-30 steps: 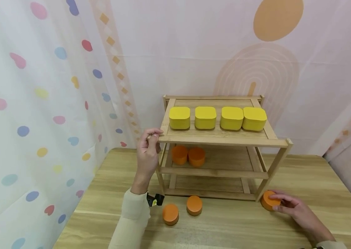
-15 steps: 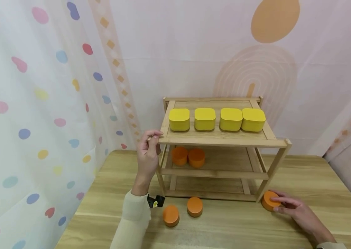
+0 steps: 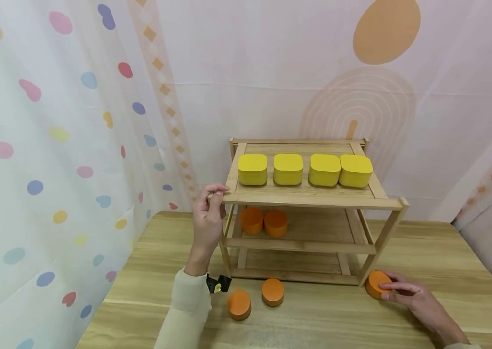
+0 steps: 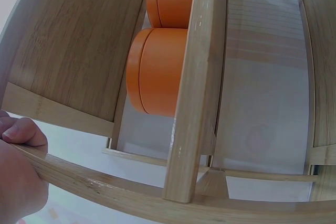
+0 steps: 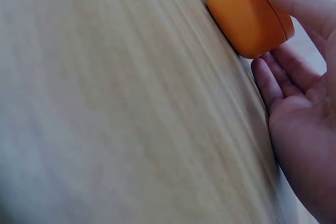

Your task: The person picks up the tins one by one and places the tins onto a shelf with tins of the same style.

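Observation:
My left hand grips the front-left corner of the top shelf of a wooden rack; in the left wrist view its fingers curl over the shelf's edge rail. My right hand holds a round orange tin that sits on the table beside the rack's front-right leg. In the right wrist view one finger lies across the top of the tin and the others lie beside it.
Several yellow boxes stand in a row on the top shelf. Two orange tins sit at the left of the middle shelf. Two more orange tins lie on the wooden table in front. Fabric backdrops close in behind and at the left.

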Tool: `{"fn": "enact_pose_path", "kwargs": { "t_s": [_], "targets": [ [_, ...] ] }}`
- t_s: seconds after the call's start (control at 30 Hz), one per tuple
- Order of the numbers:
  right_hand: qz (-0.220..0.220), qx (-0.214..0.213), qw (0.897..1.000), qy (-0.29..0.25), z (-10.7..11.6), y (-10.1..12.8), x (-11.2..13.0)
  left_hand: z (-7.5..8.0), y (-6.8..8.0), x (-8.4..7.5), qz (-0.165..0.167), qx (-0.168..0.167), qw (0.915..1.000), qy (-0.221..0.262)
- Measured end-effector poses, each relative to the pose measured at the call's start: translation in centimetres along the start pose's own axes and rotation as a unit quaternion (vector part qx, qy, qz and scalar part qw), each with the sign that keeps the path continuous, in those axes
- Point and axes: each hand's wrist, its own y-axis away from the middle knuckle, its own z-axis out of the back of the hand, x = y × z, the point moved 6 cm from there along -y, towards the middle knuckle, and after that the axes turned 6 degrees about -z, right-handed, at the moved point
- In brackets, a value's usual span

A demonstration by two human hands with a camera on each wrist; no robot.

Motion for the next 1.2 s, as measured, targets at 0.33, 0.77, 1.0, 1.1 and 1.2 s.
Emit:
{"fn": "enact_pose_path", "kwargs": {
  "t_s": [0.33, 0.77, 1.0, 1.1, 1.2],
  "targets": [
    [0.001, 0.004, 1.000, 0.000, -0.02, -0.02, -0.03, -0.01, -0.05, 0.06, -0.004, 0.001, 0.9999, 0.010],
    [-0.039, -0.029, 0.999, 0.011, 0.18, 0.05, -0.22, -0.10, 0.05, 0.00, -0.008, 0.005, 0.9999, 0.013],
    [-0.069, -0.030, 0.997, 0.030, 0.10, 0.20, -0.38, -0.06, 0.10, -0.02, -0.007, 0.004, 0.9999, 0.006],
    [-0.070, -0.030, 0.997, 0.031, 0.04, 0.09, -0.32, -0.02, -0.02, -0.06, -0.009, 0.003, 1.0000, 0.001],
    [-0.060, -0.029, 0.998, 0.019, 0.02, 0.04, -0.16, -0.04, -0.06, -0.08, -0.008, 0.004, 1.0000, 0.002]
  ]
}}
